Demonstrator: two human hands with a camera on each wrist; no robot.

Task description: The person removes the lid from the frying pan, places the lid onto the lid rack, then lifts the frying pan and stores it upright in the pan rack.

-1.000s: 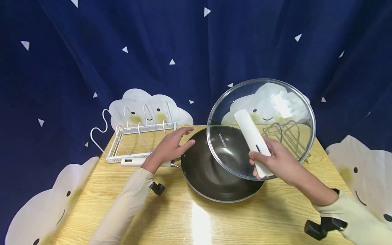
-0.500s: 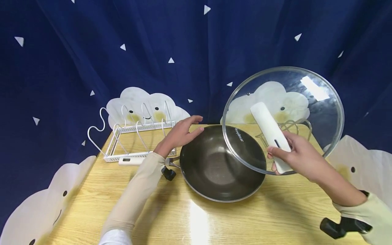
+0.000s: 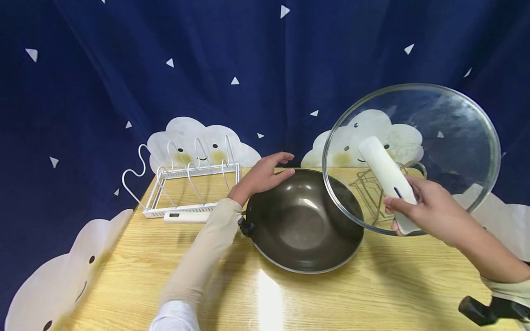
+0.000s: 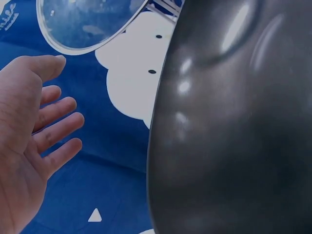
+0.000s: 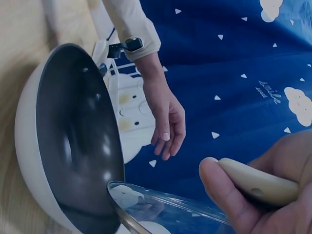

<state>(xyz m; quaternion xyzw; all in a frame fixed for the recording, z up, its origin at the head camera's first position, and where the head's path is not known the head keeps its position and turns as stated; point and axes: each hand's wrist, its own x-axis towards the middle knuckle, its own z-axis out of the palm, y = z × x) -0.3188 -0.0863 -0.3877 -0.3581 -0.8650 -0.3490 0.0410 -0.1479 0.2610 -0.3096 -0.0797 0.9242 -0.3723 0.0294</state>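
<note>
Lid (image 3: 389,169) shifted right, pan (image 3: 304,230) on wooden table (image 3: 339,303), navy curtain (image 3: 256,50) behind

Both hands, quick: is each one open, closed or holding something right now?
Left hand: open and holding nothing, near the pan.
Right hand: closed around the white handle of the glass lid.
</note>
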